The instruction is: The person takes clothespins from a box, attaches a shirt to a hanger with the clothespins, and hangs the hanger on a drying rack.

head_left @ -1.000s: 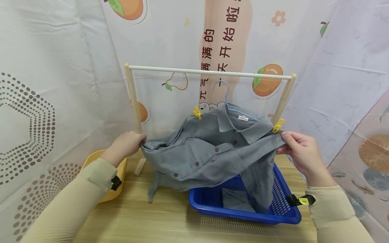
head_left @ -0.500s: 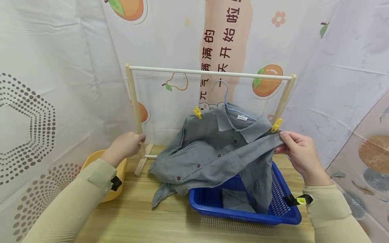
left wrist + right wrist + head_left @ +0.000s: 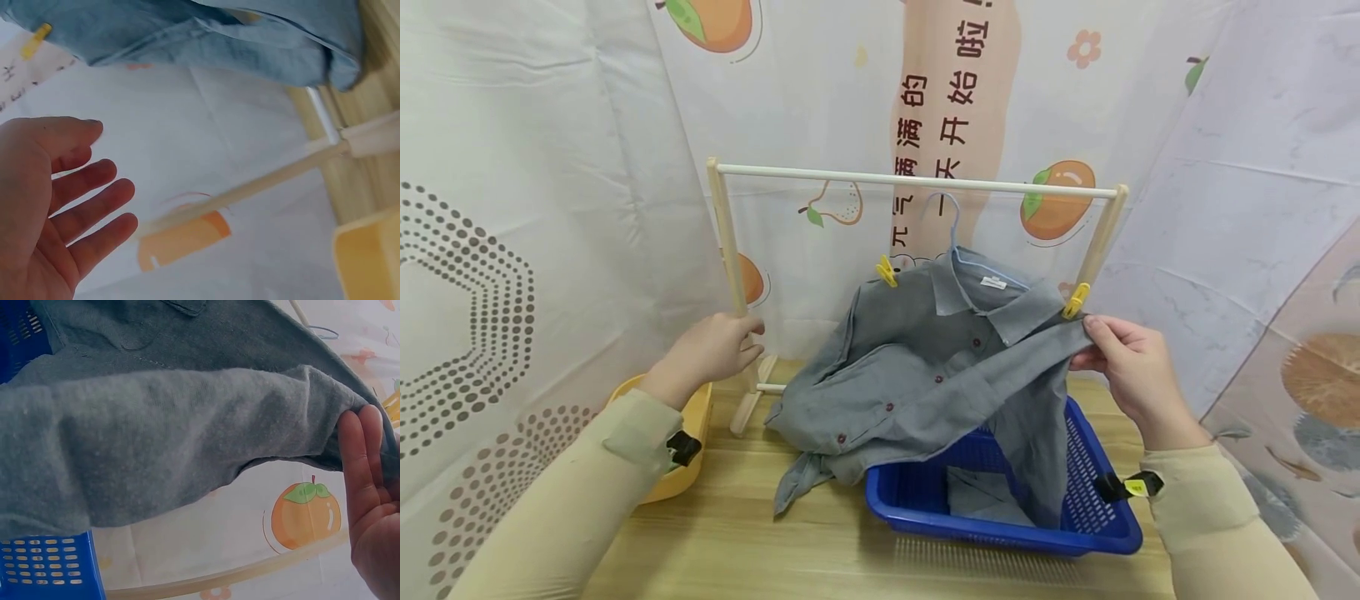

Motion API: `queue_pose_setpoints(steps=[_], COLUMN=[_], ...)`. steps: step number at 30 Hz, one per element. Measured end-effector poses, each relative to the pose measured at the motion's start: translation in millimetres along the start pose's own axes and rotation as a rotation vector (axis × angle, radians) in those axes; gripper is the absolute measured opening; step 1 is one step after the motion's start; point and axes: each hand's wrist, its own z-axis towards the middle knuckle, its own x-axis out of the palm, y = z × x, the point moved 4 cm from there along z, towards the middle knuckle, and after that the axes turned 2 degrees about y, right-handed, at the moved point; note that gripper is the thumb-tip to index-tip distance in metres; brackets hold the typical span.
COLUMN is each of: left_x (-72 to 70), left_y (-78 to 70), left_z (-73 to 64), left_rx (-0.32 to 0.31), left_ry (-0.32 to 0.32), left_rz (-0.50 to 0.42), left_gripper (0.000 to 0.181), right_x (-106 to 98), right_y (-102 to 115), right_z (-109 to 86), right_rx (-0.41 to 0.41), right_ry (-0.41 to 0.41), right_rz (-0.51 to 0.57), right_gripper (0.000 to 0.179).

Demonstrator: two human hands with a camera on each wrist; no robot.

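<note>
A grey button-up shirt is draped on a light blue hanger, whose hook stands below the rack's top bar. One yellow clothespin sits on each shoulder, the other clothespin being at the right. Thumb and fingers of my right hand pinch the cloth just beside that right clothespin. My left hand is by the left post of the rack, apart from the shirt. In the left wrist view, the left hand shows spread, loosely bent fingers and holds nothing.
A small drying rack with wooden posts stands on the wooden table. Under the shirt is a blue plastic basket with grey cloth inside. Partly behind my left forearm stands a yellow basket. Printed curtains surround the table.
My left hand has let go of the shirt, whose left side has dropped toward the table. The right hand has raised its pinched shoulder slightly, and the hanger with it.
</note>
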Motion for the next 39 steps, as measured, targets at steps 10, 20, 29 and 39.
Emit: queue_pose_setpoints(steps=[10,20,29,39], left_x=[-20.6,-31.9,-36.1,-22.9], left_y=[-35.8,-75.7,-119.4,-173.2], left_z=[11.1,19.2,28.8,50.2], left_rx=[0.082,0.203,0.372,0.451], left_ry=[-0.063,-0.124,-0.177,-0.08], left_rz=[-0.041,-0.096,-0.168,-0.173], left_gripper=[0.031,0.031,0.032,0.037], right_x=[3.7,3.1,2.3,4.0], right_y=[-1.4,-3.7,-6.0,-8.6], right_z=[9.5,15.9,23.4,29.7], right_rx=[-0.024,-0.011,-0.014,-0.025], right_ry=[-0.022,-0.043,-0.06,-0.05], right_rz=[0.013,0.02,0.013,0.033], right_gripper=[0.02,0.019,0.019,0.019])
